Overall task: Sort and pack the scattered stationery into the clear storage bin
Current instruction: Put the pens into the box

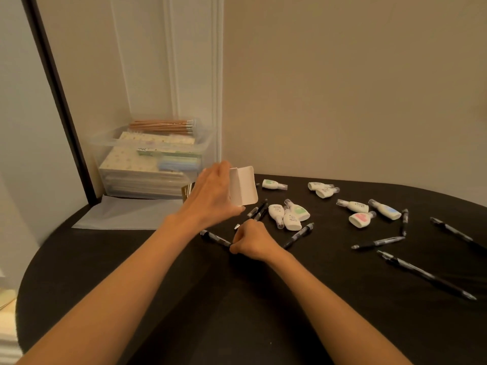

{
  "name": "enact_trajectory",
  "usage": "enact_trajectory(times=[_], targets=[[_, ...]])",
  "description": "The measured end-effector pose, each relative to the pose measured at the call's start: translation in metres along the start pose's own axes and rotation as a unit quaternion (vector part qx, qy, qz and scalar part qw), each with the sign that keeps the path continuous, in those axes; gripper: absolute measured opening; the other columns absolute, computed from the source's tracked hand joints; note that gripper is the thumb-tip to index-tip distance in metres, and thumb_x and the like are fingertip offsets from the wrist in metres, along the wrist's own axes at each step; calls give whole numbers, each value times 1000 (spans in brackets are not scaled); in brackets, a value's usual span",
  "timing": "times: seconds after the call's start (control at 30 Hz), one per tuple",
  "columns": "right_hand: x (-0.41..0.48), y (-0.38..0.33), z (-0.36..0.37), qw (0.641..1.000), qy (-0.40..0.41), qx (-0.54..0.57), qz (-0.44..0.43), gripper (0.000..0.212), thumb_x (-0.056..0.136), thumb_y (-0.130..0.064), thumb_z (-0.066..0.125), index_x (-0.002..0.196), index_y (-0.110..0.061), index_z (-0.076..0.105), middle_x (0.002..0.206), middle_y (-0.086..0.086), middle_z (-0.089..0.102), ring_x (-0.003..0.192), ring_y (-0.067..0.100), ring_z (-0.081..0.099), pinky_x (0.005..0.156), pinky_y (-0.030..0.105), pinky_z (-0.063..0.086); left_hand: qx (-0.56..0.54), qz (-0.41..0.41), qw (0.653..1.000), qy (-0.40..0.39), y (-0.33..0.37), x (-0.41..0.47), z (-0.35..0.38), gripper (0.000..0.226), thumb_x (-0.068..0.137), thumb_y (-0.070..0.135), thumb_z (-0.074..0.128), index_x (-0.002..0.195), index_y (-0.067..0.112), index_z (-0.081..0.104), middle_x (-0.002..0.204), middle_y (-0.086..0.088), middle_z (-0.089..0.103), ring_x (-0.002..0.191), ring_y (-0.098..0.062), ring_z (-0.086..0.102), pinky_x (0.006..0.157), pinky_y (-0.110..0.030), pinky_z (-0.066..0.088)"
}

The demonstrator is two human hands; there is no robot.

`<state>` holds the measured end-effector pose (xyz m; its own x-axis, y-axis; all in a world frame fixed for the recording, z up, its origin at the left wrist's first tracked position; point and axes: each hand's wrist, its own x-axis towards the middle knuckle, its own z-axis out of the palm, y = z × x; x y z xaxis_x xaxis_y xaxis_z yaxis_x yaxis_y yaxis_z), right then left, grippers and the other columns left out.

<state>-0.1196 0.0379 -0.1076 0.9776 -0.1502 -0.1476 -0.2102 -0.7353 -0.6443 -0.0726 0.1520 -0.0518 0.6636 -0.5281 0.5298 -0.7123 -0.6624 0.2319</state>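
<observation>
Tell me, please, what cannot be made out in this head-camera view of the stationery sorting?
- Head view: the small box, its inside and print hidden by the left hand gripping it and by its own open flap.
- Head view: where the right hand pinches the pen, hidden by its curled fingers.
- Head view: the label inside the clear storage bin, too small and blurred to read.
- Head view: print on the correction tapes, too small.
</observation>
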Motion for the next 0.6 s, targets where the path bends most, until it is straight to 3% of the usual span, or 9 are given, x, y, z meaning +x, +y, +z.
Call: enact_trajectory(times=[0.07,0.17,0.27,0.37,0.43,0.5,0.6], targets=[[-1,5,-11,999,10,35,25,12,81,-13,68,89,-5,66,91,6,64,79,12,60,67,22,50,-5,-2,1000,7,1,2,2,74,66,34,81,121,11,36,119,-7,46,108,-22,46,89,-31,39],[-11,19,-38,979,20,194,59,2,85,-9,59,85,-11,59,83,5,61,60,6,50,50,15,40,-12,-7,999,29,5,6,6,78,67,36,81,126,12,37,124,-6,46,113,-21,44,94,-30,36],[-24,42,-62,901,44,429,40,10,91,-4,50,99,-10,53,82,10,60,50,7,46,40,13,35,17,3,999,41,14,9,12,83,66,41,80,131,13,36,129,-7,44,118,-21,41,102,-31,29],[-35,60,-73,820,62,569,9,9,93,-11,50,98,-7,56,82,12,63,56,10,52,50,17,44,48,11,998,24,28,9,24,86,67,48,77,134,16,33,131,-6,40,119,-21,37,105,-32,25],[-41,69,-73,778,72,624,3,20,95,-18,48,90,-5,62,80,10,66,59,11,55,55,19,46,59,-1,998,-3,34,5,34,87,68,51,75,136,19,31,132,-5,38,121,-21,35,108,-34,23],[-46,78,-73,757,89,647,-1,27,96,-22,47,85,-4,65,80,8,65,61,10,55,55,17,47,69,-18,997,-33,39,1,44,89,69,53,73,139,22,27,134,-4,36,124,-21,33,113,-38,21],[-47,87,-73,744,129,656,-11,18,94,-17,52,92,-5,64,84,6,61,66,9,59,56,15,52,77,-35,994,-76,44,-4,57,93,71,55,71,143,24,21,140,-4,31,130,-22,29,115,-42,16]])
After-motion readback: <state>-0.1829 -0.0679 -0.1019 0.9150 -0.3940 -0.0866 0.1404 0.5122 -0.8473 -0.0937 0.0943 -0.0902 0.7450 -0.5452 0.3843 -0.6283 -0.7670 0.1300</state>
